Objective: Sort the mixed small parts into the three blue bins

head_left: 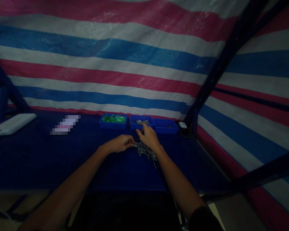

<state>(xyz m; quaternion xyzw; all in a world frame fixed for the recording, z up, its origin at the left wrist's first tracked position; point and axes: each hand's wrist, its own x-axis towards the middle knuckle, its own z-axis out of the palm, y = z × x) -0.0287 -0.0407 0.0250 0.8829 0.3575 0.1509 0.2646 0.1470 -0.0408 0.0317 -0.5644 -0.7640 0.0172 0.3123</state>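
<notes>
My left hand (121,143) rests on the dark blue table (38,157), fingers curled together on a small metal piece at the edge of a pile of small metal parts (146,151). My right hand (148,136) reaches forward over that pile, its fingers stretched toward the middle blue tray (141,123), which holds more metal parts. A blue tray of green pieces (113,121) stands to the left of it, and a third blue tray (165,126) to the right looks nearly bare.
A white phone-like slab (12,124) lies at the table's left end. A blurred pale card (65,124) sits left of the trays. A small white object (182,124) lies by the dark frame post (207,86). A striped tarp (110,57) forms the back wall.
</notes>
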